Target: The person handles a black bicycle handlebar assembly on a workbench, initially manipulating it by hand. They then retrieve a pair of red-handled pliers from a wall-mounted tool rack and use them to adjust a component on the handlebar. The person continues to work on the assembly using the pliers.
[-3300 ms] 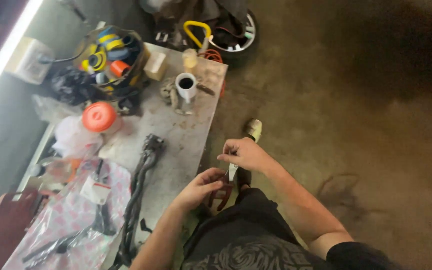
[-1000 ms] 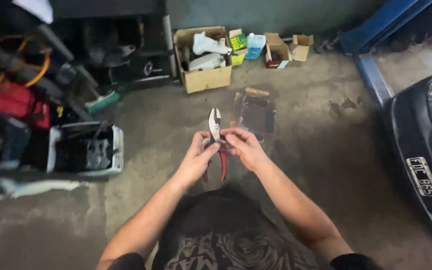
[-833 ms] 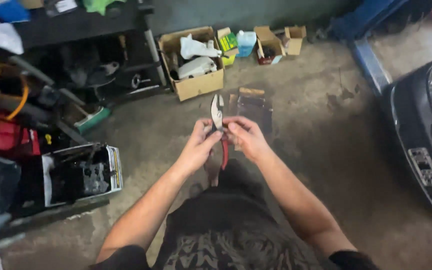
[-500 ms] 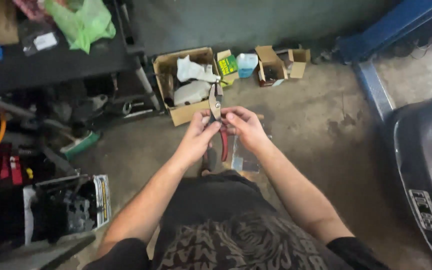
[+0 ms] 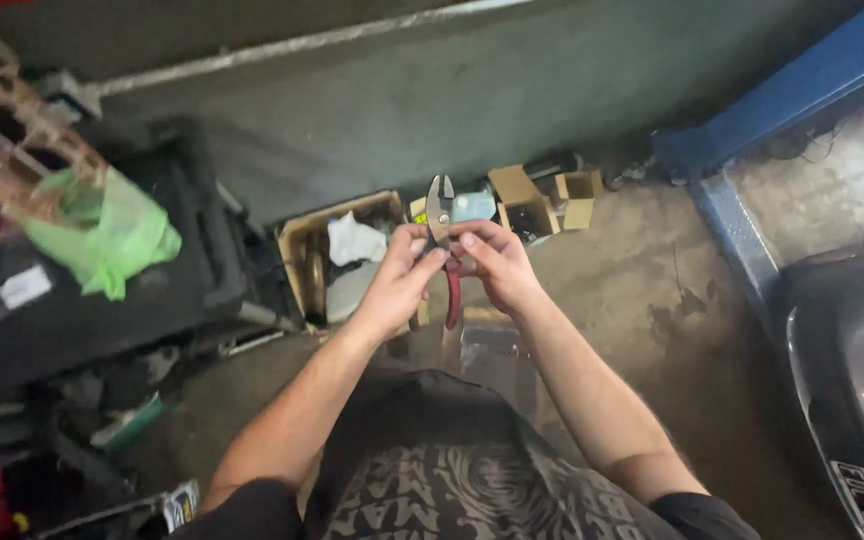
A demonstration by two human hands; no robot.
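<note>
A pair of pliers [image 5: 441, 215] with red handles and grey metal jaws stands upright in front of me, jaws pointing up. My left hand [image 5: 397, 283] pinches it from the left just below the jaws. From the right, my right hand [image 5: 494, 263] grips the same spot, thumb and fingers wrapped over the top of the handles. The red handle tips hang down between my wrists. Both hands meet at chest height above a concrete floor.
An open cardboard box [image 5: 337, 255] with white rags sits on the floor behind the hands, smaller boxes [image 5: 542, 198] to its right. A black cabinet with a green bag [image 5: 107, 240] stands at left. A blue lift arm [image 5: 752, 130] and a dark car front [image 5: 857, 370] are at right.
The view has tilted up towards the wall, so the boxes and floor slid lower. My hands keep the same hold on the pliers, raised slightly. Before that I turned away from a cluttered workbench.
</note>
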